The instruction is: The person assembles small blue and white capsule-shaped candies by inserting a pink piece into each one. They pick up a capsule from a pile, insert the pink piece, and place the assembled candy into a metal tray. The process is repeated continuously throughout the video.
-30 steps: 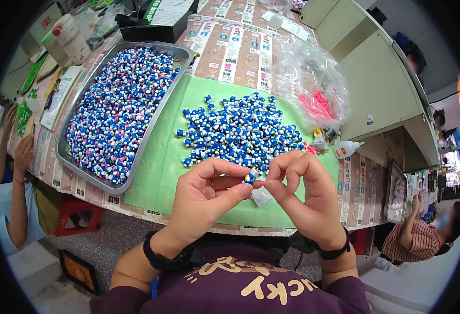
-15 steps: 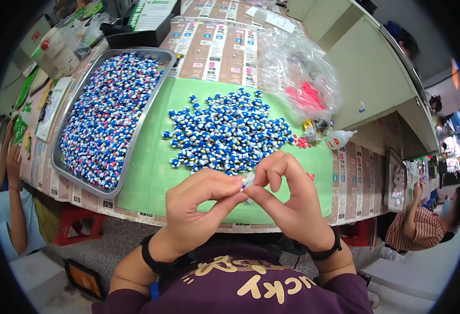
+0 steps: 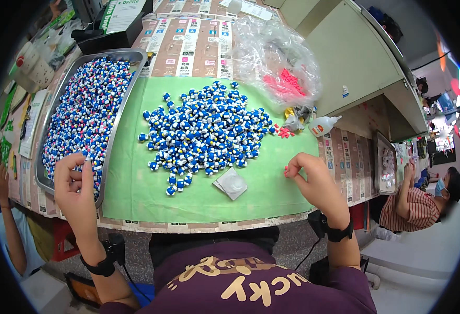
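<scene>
My left hand (image 3: 75, 180) is over the near edge of a metal tray (image 3: 116, 123) full of small blue-and-white figures, many with pink parts. Its thumb and index finger are pinched together, with a small blue-and-white figure (image 3: 85, 153) at their tips. Above the right side of the green sheet (image 3: 271, 204), my right hand (image 3: 313, 180) pinches a small pink piece (image 3: 286, 170). Between the hands lies a loose pile of blue-and-white figures (image 3: 203, 131), some with yellow spots. Nearer to me, a white square pad (image 3: 232, 183) bears a round, clear-looking piece.
Behind the pile's right side sits a clear plastic bag (image 3: 271, 47) with pink pieces (image 3: 286, 83) inside. Loose pink pieces (image 3: 285, 132) and a white squeeze bottle (image 3: 325, 125) lie by a grey cabinet (image 3: 360, 68). People are at both sides; a second tray (image 3: 387, 165) stands right.
My hands have parted from their shared pinch over the sheet. The left has gone to the tray with a figure; the right has moved right and holds a pink piece. The square pad now shows.
</scene>
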Motion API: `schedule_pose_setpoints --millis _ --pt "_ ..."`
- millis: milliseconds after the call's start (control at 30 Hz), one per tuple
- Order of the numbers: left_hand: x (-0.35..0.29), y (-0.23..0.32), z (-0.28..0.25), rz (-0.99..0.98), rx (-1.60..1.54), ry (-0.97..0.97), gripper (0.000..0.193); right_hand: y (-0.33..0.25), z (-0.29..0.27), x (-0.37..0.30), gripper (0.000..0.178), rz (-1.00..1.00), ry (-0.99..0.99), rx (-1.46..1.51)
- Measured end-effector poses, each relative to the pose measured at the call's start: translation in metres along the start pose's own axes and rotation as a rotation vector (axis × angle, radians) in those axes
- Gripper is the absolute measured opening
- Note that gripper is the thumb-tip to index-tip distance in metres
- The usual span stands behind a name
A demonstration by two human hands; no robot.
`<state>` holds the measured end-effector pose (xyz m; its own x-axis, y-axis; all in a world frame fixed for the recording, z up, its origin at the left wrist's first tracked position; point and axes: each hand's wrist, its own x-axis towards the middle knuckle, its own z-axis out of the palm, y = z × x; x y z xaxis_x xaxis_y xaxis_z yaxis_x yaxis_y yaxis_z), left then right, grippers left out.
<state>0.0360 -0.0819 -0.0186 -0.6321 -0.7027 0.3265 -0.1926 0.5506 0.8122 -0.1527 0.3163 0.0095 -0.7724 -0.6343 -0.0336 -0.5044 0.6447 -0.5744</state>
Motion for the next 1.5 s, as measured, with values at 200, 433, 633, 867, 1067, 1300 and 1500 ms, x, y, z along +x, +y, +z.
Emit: schedule_pose_setpoints --millis 200,433,633,867,1067,1300,1500 --pt "-0.023 0.043 0.024 0.153 0.013 -0.285 0.021 -0.002 0.013 0.001 0.013 -0.119 0.061 -0.286" --pt "-0.042 0.054 0.043 0.161 0.045 -0.738 0.026 -0.001 0.019 0.002 0.014 -0.141 0.075 -0.347" --pt "-0.044 0.048 0.052 0.19 0.065 -0.734 0.021 -0.013 0.017 0.01 0.013 -0.173 -0.01 -0.303" --pt "-0.047 0.05 0.054 0.153 -0.007 -0.711 0.018 -0.013 0.027 0.014 0.013 -0.175 -0.028 -0.256" --pt "-0.043 0.062 0.047 -0.075 -0.471 -0.684 0.02 -0.046 0.008 0.019 0.019 -0.121 -0.156 0.321" --pt "-0.051 0.105 0.078 -0.381 -1.154 -0.968 0.015 -0.106 0.018 0.008 0.027 -0.48 0.047 0.565" --pt "-0.054 0.099 0.082 -0.348 -1.091 -1.039 0.013 -0.1 0.026 0.006 0.024 -0.565 0.107 0.381"
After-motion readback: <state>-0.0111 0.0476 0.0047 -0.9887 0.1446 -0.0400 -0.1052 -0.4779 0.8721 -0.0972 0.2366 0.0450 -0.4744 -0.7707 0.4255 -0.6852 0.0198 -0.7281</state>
